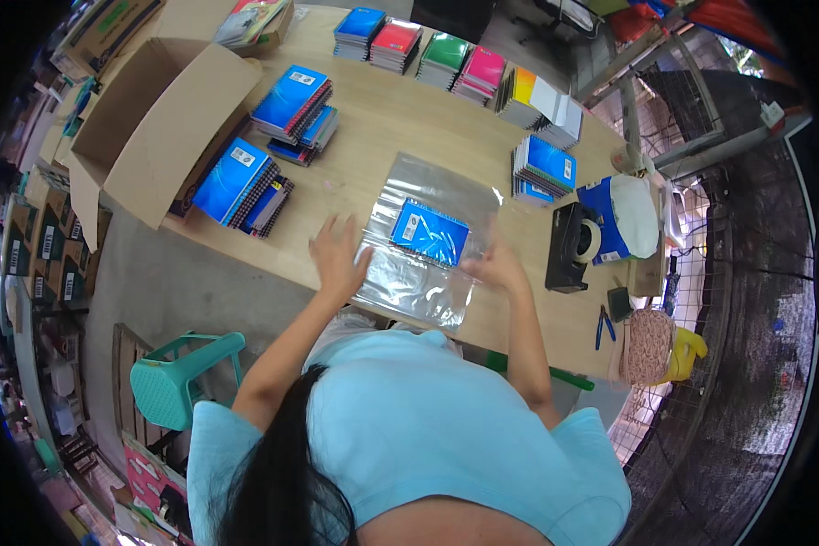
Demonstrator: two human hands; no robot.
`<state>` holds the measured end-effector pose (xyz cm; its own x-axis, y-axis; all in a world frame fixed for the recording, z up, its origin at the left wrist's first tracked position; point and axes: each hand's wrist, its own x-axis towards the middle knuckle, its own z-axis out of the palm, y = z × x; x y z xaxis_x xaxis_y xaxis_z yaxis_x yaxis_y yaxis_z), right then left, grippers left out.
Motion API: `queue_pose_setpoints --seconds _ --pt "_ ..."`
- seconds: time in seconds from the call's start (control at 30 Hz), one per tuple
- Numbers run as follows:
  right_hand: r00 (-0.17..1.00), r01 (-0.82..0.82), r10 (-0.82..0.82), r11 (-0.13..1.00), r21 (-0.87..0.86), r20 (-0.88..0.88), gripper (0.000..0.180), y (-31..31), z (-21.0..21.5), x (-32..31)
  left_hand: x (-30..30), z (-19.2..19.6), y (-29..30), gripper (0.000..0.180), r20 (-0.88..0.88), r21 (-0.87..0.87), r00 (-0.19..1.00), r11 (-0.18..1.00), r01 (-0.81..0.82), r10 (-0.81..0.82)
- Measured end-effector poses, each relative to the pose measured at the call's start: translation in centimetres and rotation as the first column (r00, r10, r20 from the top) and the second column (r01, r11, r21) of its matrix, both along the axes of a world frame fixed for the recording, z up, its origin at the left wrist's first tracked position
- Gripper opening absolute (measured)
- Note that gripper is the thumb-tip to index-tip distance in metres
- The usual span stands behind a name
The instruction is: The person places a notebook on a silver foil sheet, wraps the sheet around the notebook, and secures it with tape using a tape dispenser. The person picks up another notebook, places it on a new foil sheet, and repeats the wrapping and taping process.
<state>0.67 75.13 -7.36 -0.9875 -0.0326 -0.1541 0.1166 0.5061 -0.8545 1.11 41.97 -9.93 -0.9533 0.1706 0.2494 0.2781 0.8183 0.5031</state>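
A blue spiral notebook with a white label lies on a clear plastic sheet or bag in the middle of the table. Whether the notebook is on top of the plastic or inside it, I cannot tell. My left hand is over the plastic's left edge, fingers spread and holding nothing. At the notebook's right end is my right hand, its thumb side toward the notebook. Motion blurs its fingers, so its grip is unclear.
Blue notebook stacks stand at left beside an open cardboard box. More notebooks line the far edge, with another blue stack at right. A black tape dispenser, blue-handled pliers and a twine roll sit at right.
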Motion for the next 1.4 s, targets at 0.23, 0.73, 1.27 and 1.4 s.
queue_pose_setpoints --seconds 0.23,0.73,1.27,1.4 --pt "0.960 -0.274 0.257 0.807 0.523 0.108 0.096 -4.9 -1.2 -9.5 -1.6 -2.0 7.5 0.046 0.637 0.552 0.342 0.099 -0.828 -0.691" --pt "0.981 0.185 -0.179 0.717 -0.672 0.079 0.105 -8.7 -1.3 0.4 -0.6 -0.4 8.8 0.112 0.007 0.676 0.952 0.703 0.220 -0.305" --pt "0.775 -0.292 0.513 0.809 0.511 -0.370 0.031 -3.7 14.7 -0.3 -2.9 5.0 3.6 0.071 -0.260 0.104 0.827 0.837 0.537 -0.499" --pt "0.712 -0.392 0.691 0.540 0.745 -0.126 0.017 -2.4 12.0 -3.9 -7.7 7.5 1.8 0.083 -0.148 -0.136 0.574 0.592 0.795 -0.805"
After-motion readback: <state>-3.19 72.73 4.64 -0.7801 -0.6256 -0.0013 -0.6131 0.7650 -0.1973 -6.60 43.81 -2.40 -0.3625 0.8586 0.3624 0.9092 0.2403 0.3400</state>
